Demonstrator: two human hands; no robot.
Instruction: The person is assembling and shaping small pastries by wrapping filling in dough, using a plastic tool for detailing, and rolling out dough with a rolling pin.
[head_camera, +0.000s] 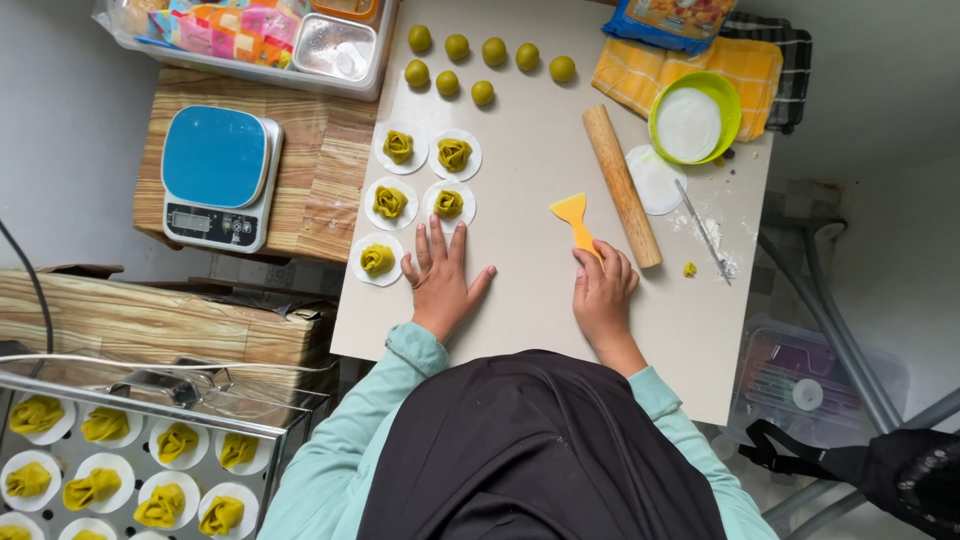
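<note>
On the pale worktop (540, 190), left hand (440, 275) lies flat with fingers spread, empty, just beside the shaped green dough pieces on white rounds (448, 204), while right hand (603, 288) grips the orange scraper (574, 215) near the rolling pin (621, 185); scraping or lifting step judged in hand, next needing the blade eased flat along the surface.

Orange scraper (574, 218), green dough balls (482, 92)

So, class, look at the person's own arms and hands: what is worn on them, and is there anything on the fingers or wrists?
Both arms are covered by long, loose sleeves of pale mint-green cloth with gathered cuffs at the wrists. The left hand and right hand are bare: no gloves, and no rings, watch or bracelet can be seen. A black garment hangs over the shoulders.
</note>
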